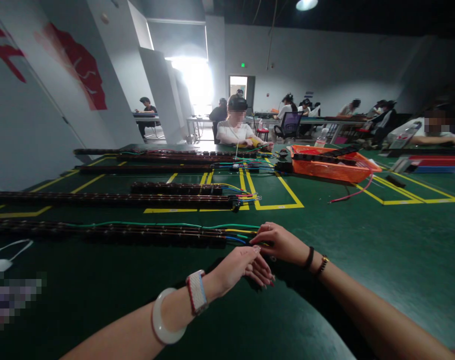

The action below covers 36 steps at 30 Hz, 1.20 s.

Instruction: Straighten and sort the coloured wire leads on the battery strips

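On the green table, a long dark wire bundle (137,233) runs in from the left, and its green, yellow and blue wire ends (237,234) reach my hands. My right hand (282,243) has its fingers bent together around the wire ends, whose tips are hidden there. Just below and left of it is my left hand (244,267), its thumb and index finger by the same ends and its other fingers hanging loosely; whether it grips a wire is hidden.
Further back lie more dark bundles (111,199) with loose coloured ends. An orange basket (325,170) with dark parts stands at the back right, a pink wire (357,192) trailing from it. A person (235,131) sits across the table. Yellow lines mark the tabletop.
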Tool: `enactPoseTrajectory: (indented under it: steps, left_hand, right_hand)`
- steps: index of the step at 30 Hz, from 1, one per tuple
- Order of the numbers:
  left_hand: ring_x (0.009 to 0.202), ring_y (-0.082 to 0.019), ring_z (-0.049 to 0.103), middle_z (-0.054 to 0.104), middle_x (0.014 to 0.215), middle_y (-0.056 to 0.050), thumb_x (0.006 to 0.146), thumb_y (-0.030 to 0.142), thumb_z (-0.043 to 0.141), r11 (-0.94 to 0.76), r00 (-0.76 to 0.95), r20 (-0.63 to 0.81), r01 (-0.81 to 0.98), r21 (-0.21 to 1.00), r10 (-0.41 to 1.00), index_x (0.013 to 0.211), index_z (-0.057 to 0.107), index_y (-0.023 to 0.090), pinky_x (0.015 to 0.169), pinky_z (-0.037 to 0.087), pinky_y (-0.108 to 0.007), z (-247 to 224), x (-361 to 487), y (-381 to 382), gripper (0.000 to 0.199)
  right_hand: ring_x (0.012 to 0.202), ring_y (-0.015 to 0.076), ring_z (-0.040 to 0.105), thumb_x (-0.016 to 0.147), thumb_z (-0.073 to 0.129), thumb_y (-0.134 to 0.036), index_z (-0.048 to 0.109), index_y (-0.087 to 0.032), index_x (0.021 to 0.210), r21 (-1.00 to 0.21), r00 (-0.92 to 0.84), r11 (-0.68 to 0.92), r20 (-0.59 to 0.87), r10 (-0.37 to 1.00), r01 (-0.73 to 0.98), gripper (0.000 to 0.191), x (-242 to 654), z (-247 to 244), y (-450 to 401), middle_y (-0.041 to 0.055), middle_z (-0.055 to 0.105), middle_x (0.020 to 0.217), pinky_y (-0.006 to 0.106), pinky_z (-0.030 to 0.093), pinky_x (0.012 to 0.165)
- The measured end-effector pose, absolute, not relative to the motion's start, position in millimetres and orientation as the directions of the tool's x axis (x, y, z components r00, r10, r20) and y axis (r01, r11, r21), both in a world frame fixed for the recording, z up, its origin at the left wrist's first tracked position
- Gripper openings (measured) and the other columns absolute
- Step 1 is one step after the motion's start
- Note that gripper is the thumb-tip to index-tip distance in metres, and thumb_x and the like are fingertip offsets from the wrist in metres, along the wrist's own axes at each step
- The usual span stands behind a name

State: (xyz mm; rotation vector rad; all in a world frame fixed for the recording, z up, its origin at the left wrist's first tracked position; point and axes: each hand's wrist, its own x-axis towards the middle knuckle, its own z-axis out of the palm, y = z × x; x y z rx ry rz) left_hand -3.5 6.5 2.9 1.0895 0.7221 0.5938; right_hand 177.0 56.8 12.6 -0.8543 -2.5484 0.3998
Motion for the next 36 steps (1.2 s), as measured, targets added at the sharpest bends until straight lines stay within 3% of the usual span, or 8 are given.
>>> enactPoseTrajectory:
  steps: [6, 11, 19, 25, 29, 32, 34, 36]
  left_hand:
    - [0.072, -0.019, 0.067, 0.07, 0.081, -0.016, 0.09, 0.045, 0.038, 0.335, 0.636, -0.215, -0.074, 0.939, 0.741, 0.079, 0.063, 0.007, 0.069, 0.052, -0.031, 5.7, -3.2, 5.3, 0.047]
    - [0.072, -0.019, 0.067, 0.07, 0.081, -0.017, 0.09, 0.045, 0.037, 0.323, 0.641, -0.201, -0.077, 0.943, 0.74, 0.08, 0.063, 0.007, 0.069, 0.052, -0.031, 8.4, -3.2, 4.4, 0.047]
    - [0.07, -0.02, 0.067, 0.069, 0.078, -0.016, 0.086, 0.051, 0.043, 0.335, 0.652, -0.204, -0.082, 0.939, 0.73, 0.075, 0.063, 0.008, 0.067, 0.052, -0.032, 0.5, -1.3, 6.7, 0.049]
    - [0.07, -0.02, 0.067, 0.068, 0.076, -0.014, 0.084, 0.053, 0.044, 0.325, 0.668, -0.182, -0.094, 0.941, 0.721, 0.076, 0.063, 0.008, 0.066, 0.052, -0.032, -7.2, 1.8, 9.6, 0.049]
    - [0.061, -0.017, 0.063, 0.066, 0.072, -0.011, 0.084, 0.053, 0.041, 0.223, 0.64, -0.202, 0.049, 0.974, 0.742, 0.078, 0.059, 0.011, 0.054, 0.047, -0.026, 6.6, -1.4, 7.1, 0.047]
    - [0.055, -0.013, 0.056, 0.061, 0.067, -0.004, 0.086, 0.049, 0.038, -0.029, 0.513, -0.148, 0.321, 0.947, 0.845, 0.085, 0.058, 0.014, 0.051, 0.041, -0.024, 23.3, -24.6, 6.8, 0.041]
    - [0.067, -0.014, 0.055, 0.059, 0.08, -0.004, 0.085, 0.042, 0.043, -0.186, 0.317, 0.03, 0.473, 0.861, 0.948, 0.09, 0.059, 0.017, 0.063, 0.046, -0.028, 31.0, -56.0, 9.8, 0.03]
    - [0.085, -0.018, 0.055, 0.053, 0.099, -0.006, 0.078, 0.034, 0.051, -0.213, 0.013, 0.255, 0.596, 0.774, 0.967, 0.102, 0.055, 0.019, 0.078, 0.048, -0.034, 32.9, -99.0, 16.0, 0.028]
  right_hand:
    - [0.104, 0.0234, 0.05, 0.079, 0.064, -0.049, 0.056, -0.024, 0.123, -0.385, -0.538, 0.65, 0.366, 0.759, 0.655, 0.051, 177.6, 4.0, 60.8, 0.0091, 0.056, 0.113, 0.04, 0.038, 0.093]
    - [0.111, 0.0267, 0.044, 0.072, 0.07, -0.047, 0.048, -0.024, 0.131, -0.342, -0.551, 0.62, 0.284, 0.785, 0.706, 0.067, 173.6, -10.3, 66.1, 0.0099, 0.053, 0.121, 0.044, 0.03, 0.099]
    - [0.094, 0.0207, 0.049, 0.079, 0.065, -0.047, 0.06, -0.025, 0.116, -0.31, -0.561, 0.632, 0.293, 0.774, 0.71, 0.043, 165.1, -9.1, 67.9, 0.0058, 0.06, 0.1, 0.037, 0.033, 0.09]
    - [0.084, 0.0179, 0.053, 0.085, 0.059, -0.045, 0.065, -0.021, 0.09, -0.208, -0.545, 0.616, 0.313, 0.778, 0.76, 0.026, 148.2, -10.3, 70.2, 0.0035, 0.062, 0.084, 0.031, 0.034, 0.078]
    - [0.078, 0.0151, 0.055, 0.088, 0.057, -0.041, 0.065, -0.019, 0.083, -0.195, -0.524, 0.592, 0.308, 0.794, 0.782, 0.023, 145.6, -7.1, 79.8, 0.0026, 0.061, 0.082, 0.027, 0.034, 0.071]
    - [0.078, 0.015, 0.056, 0.089, 0.054, -0.04, 0.065, -0.018, 0.082, -0.138, -0.514, 0.571, 0.304, 0.802, 0.809, 0.025, 145.5, -3.0, 91.9, 0.0034, 0.061, 0.083, 0.027, 0.035, 0.071]
    - [0.079, 0.0162, 0.057, 0.09, 0.053, -0.04, 0.064, -0.018, 0.082, -0.096, -0.499, 0.545, 0.296, 0.815, 0.833, 0.026, 143.9, -1.4, 100.3, 0.0042, 0.062, 0.084, 0.028, 0.036, 0.074]
    - [0.083, 0.0177, 0.057, 0.09, 0.051, -0.04, 0.063, -0.018, 0.085, -0.074, -0.497, 0.536, 0.285, 0.82, 0.841, 0.026, 140.5, -1.1, 107.2, 0.0052, 0.062, 0.088, 0.029, 0.037, 0.077]
